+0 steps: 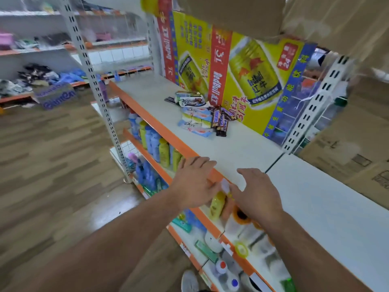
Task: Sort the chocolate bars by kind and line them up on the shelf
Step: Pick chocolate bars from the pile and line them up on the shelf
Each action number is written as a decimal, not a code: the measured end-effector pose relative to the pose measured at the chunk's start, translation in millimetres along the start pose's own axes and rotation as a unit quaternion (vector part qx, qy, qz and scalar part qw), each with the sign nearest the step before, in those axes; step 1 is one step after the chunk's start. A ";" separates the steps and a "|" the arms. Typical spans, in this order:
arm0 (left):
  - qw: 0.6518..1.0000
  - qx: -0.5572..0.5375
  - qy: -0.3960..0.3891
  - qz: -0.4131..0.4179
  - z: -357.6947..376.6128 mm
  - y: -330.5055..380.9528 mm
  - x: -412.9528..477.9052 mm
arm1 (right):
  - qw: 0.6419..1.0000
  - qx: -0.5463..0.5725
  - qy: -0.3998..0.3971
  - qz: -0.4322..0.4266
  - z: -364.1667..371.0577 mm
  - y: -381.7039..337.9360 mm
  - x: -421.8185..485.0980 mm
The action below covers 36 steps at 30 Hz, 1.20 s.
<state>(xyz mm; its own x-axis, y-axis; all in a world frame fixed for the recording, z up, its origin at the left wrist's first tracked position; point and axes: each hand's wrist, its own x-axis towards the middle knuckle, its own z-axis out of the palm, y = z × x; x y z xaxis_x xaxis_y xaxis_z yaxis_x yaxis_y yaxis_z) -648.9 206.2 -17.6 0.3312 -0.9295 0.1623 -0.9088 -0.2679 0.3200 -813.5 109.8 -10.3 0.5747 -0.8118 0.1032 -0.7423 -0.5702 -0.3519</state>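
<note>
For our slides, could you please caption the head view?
Open left hand and right hand poised at the shelf edge, short of the unsorted chocolate bars.

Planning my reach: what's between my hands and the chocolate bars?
Only bare shelf lies between the left hand, right hand and bars, head view.

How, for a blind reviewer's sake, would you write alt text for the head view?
A person's open, empty left hand and right hand hover at the orange front edge of a white shelf. Farther back on it lies a mixed heap of chocolate bars, pale Dove bars and dark Snickers bars, beside a yellow Red Bull carton.
</note>
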 end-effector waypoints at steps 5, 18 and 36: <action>0.999 0.017 -0.022 -0.027 -7.7 -56.5 46.3 | 1.000 0.004 -0.016 -0.022 30.6 -28.1 76.6; 0.999 0.027 -0.009 -0.014 -10.1 -139.7 190.9 | 1.000 -0.006 -0.010 -0.012 48.3 -62.0 243.0; 0.996 0.071 -0.029 0.054 -19.7 -217.8 359.2 | 0.986 -0.085 0.001 0.143 77.1 -82.3 331.2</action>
<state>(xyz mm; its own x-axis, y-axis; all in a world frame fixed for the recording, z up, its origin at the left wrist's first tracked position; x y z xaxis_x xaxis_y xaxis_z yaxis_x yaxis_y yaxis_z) -327.0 -64.4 -10.6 0.2188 -0.9667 0.1326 -0.9662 -0.1957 0.1679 -535.6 -102.4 -18.9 0.3331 -0.9426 0.0237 -0.9212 -0.3307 -0.2052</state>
